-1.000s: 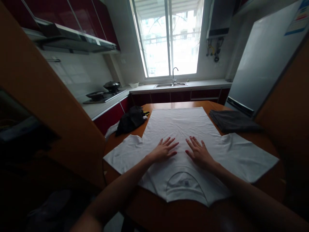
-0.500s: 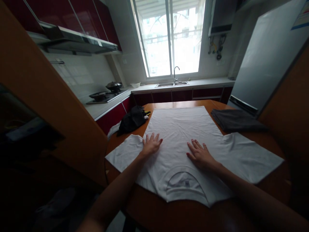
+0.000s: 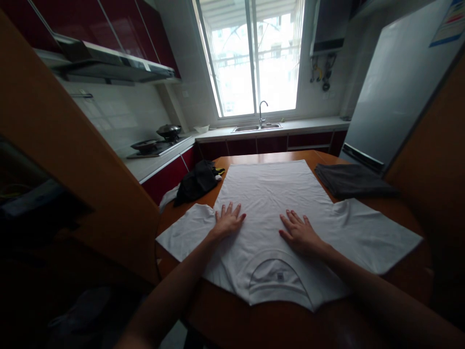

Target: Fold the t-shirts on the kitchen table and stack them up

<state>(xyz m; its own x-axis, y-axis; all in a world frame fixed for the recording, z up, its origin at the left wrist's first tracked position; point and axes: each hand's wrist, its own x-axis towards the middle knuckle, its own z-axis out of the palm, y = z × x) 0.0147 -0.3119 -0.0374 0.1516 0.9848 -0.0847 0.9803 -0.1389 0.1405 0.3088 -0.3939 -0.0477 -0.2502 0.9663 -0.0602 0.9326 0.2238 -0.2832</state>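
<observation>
A white T-shirt (image 3: 271, 194) lies spread out on the wooden table (image 3: 214, 320), its neckline toward me and its hem at the far side. Both sleeves stretch out to the sides. My left hand (image 3: 228, 222) rests flat on the shirt near the left sleeve seam, fingers spread. On the right half of the chest lies my right hand (image 3: 300, 233), also flat with fingers apart. Neither hand grips the cloth. Light wrinkles run across the fabric between and beyond the hands.
A dark bundle of cloth (image 3: 198, 182) lies at the table's left edge. Dark grey folded cloth (image 3: 356, 179) sits at the right, near the fridge (image 3: 395, 82). Beyond the table are a counter with a sink (image 3: 257, 127) and a stove with pans (image 3: 169, 131).
The view has shifted slightly. Both hands stay flat on the shirt in nearly the same places, and the shirt looks unchanged.
</observation>
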